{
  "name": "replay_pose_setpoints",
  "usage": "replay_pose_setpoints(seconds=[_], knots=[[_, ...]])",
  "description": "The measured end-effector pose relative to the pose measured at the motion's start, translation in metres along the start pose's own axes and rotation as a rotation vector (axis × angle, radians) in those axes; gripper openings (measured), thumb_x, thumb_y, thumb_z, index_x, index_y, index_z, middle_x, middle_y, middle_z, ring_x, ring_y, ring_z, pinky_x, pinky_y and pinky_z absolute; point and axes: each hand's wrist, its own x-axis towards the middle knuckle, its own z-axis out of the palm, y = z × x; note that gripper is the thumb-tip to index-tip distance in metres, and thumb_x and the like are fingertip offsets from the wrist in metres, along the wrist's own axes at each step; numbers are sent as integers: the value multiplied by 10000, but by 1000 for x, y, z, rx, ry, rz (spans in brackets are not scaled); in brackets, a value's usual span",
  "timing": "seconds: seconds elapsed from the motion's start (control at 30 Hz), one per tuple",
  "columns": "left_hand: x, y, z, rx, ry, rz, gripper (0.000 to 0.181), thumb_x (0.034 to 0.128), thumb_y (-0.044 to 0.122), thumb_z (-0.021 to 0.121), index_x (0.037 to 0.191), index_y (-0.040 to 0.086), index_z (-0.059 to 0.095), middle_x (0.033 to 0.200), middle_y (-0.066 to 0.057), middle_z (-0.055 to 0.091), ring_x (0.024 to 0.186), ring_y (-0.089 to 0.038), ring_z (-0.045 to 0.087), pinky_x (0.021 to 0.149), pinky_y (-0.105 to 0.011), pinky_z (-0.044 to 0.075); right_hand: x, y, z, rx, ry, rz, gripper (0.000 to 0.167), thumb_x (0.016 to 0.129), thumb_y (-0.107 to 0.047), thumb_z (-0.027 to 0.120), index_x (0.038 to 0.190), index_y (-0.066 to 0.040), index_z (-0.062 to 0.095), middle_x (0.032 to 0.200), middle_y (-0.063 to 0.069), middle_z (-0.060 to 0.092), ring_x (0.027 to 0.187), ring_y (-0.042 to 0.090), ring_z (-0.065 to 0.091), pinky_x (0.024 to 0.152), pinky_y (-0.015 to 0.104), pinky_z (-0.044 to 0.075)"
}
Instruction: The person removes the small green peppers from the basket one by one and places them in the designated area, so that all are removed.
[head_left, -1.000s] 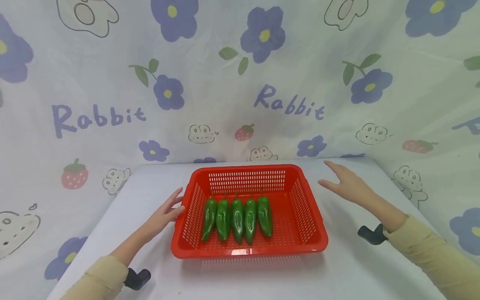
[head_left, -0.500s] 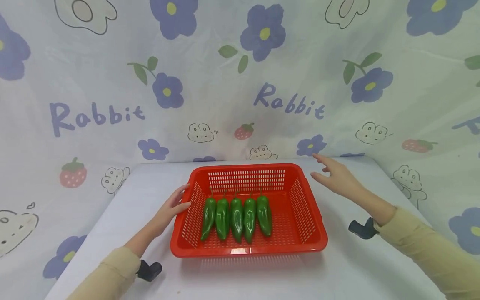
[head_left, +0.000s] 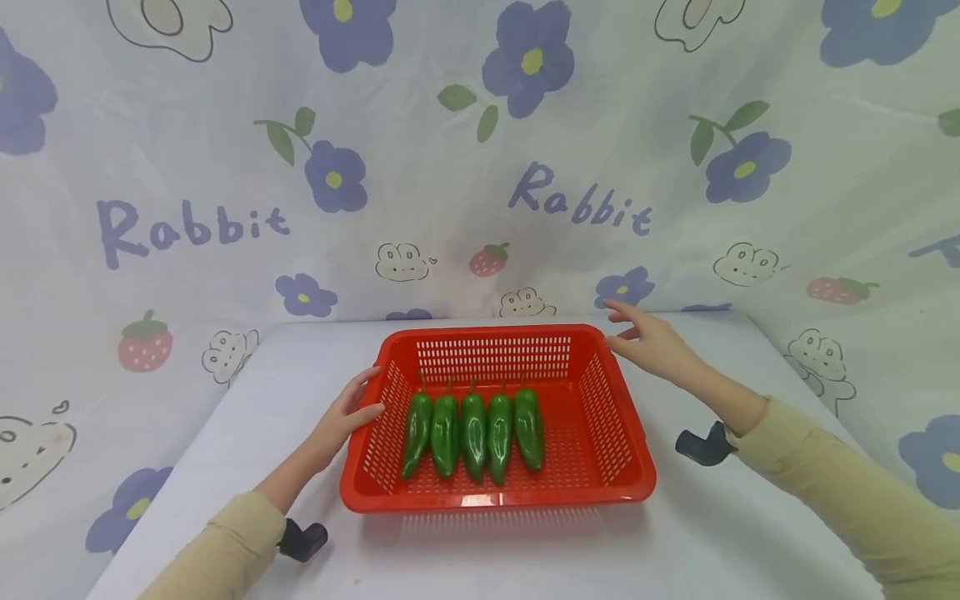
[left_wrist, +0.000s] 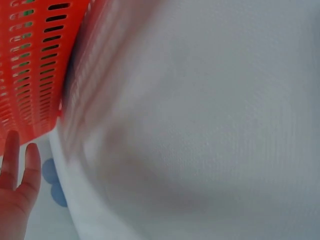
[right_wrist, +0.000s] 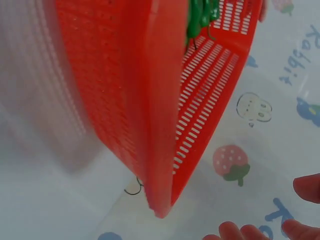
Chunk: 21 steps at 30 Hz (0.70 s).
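Red basket (head_left: 495, 501) with five green peppers (head_left: 473, 437).
The basket is rectangular and open-topped, with slotted walls and a smooth, wide rim, and sits upright on the tabletop (head_left: 525, 562), a long side toward the viewer. Inside, the glossy peppers lie in one row toward its left, stems at the far wall and tips near (the rightmost slants a little away from its neighbour), with perforated floor showing to their right.

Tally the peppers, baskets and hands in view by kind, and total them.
Green peppers: 5
Red basket: 1
Hands: 2 (left hand, right hand)
Total: 8
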Motion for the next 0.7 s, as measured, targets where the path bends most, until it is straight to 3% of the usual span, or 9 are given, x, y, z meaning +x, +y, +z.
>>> replay_pose_setpoints(seconds=[0.23, 0.53, 0.7], knots=[[0, -2, -1, 9, -5, -8, 615, 919, 226, 491, 1447, 163, 182, 1412, -237, 308, 1198, -387, 417, 820, -364, 528, 11, -8, 7, 71, -58, -15, 625, 884, -178, 568, 1425, -68, 274, 1331, 242, 439, 1121, 402, 514, 839, 506, 493], [0, -2, -2, -3, -17, 0, 610, 923, 209, 485, 1446, 156, 174, 1402, -246, 315, 1150, -298, 480, 801, -353, 534, 22, -22, 26, 84, -110, -38, 654, 855, -156, 610, 1412, -43, 286, 1330, 272, 431, 1076, 391, 552, 855, 470, 496], [0, -3, -2, -29, -20, 2, 607, 929, 210, 481, 1449, 164, 171, 1409, -234, 309, 1077, -105, 517, 812, -337, 530, 27, -28, 38, 68, -141, -25, 661, 843, -158, 615, 1409, -39, 294, 1320, 275, 440, 1102, 399, 530, 884, 489, 473]])
